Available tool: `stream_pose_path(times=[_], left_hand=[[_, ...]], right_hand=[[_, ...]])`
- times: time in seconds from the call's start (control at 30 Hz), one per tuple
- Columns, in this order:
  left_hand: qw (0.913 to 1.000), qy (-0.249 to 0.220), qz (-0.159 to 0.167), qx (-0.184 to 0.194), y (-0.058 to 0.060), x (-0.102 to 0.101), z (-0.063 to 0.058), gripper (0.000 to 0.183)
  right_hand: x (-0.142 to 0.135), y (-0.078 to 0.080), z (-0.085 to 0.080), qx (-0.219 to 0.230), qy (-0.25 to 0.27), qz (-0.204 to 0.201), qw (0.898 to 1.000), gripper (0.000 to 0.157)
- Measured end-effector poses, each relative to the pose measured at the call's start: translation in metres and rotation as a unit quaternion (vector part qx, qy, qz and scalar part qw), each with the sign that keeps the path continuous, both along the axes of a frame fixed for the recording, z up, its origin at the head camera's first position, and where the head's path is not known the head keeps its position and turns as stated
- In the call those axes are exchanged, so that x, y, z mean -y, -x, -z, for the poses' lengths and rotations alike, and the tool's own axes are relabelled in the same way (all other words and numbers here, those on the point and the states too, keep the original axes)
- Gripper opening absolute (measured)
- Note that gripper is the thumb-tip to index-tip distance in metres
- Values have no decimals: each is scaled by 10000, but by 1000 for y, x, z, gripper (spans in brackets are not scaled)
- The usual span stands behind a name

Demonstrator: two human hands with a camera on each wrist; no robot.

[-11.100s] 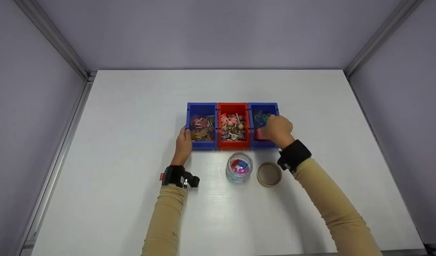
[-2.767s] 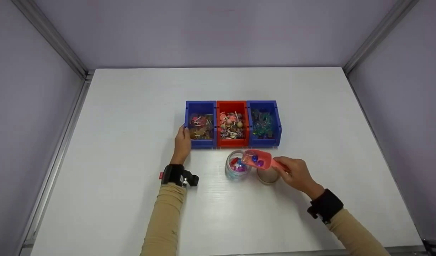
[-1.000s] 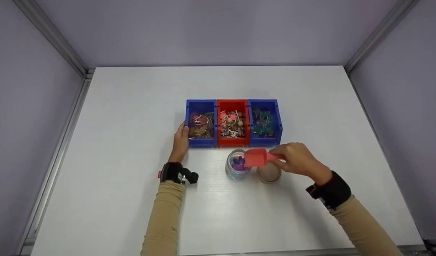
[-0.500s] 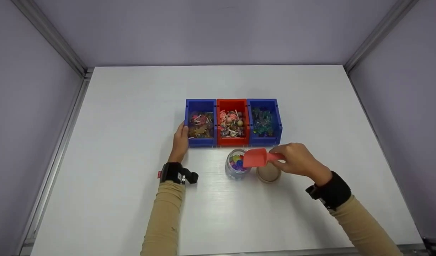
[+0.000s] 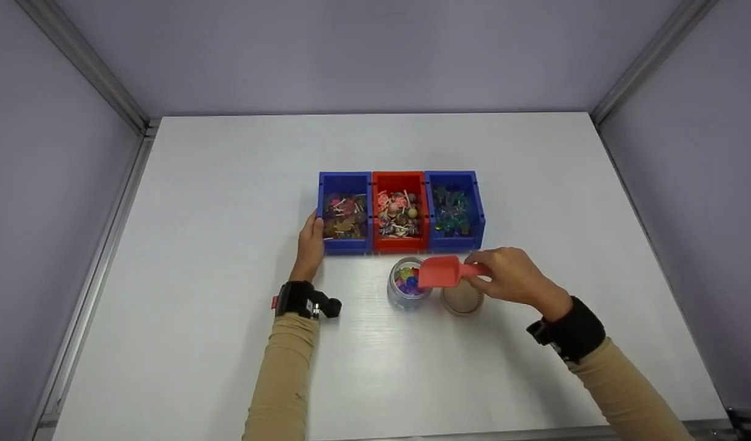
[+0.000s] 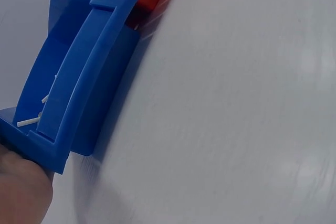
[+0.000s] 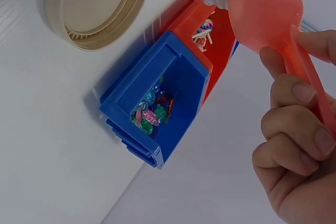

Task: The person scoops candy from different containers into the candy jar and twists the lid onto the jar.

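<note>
Red plastic scoop (image 5: 438, 272), grasped by right fingers (image 7: 295, 125), apparently emptied; multicoloured beads (image 5: 411, 282) newly top clear glass jar (image 5: 406, 301); left hand (image 5: 308, 250), grip indeterminate.

Scoop (image 5: 438, 271) is showing coral red. Left bin (image 5: 347, 246) and right bin (image 5: 455, 244) are showing blue; middle bin (image 5: 400, 245), red. Jar (image 5: 406, 301) is showing clear, its candies (image 5: 407, 283) reading yellow, blue, purple and red. Lid (image 5: 462, 300) is showing tan; tabletop (image 5: 228, 184), white; sleeves (image 5: 280, 380), beige.
</note>
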State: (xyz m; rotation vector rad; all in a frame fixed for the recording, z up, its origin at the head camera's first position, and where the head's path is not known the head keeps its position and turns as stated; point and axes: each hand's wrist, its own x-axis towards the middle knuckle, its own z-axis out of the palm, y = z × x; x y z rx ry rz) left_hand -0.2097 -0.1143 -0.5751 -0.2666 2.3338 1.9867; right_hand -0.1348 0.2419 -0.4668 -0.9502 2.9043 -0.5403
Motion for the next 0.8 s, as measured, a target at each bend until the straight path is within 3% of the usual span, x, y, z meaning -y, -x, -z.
stream_pose_path(times=[0.4, 0.8], left_hand=[[10000, 17, -8, -34, 0, 0, 1, 50], [10000, -25, -1, -21, 0, -1, 1, 49]], right_hand=[[-7, 8, -9, 69, -60, 270, 9996, 17], [-14, 23, -17, 396, -161, 985, 9942, 21]])
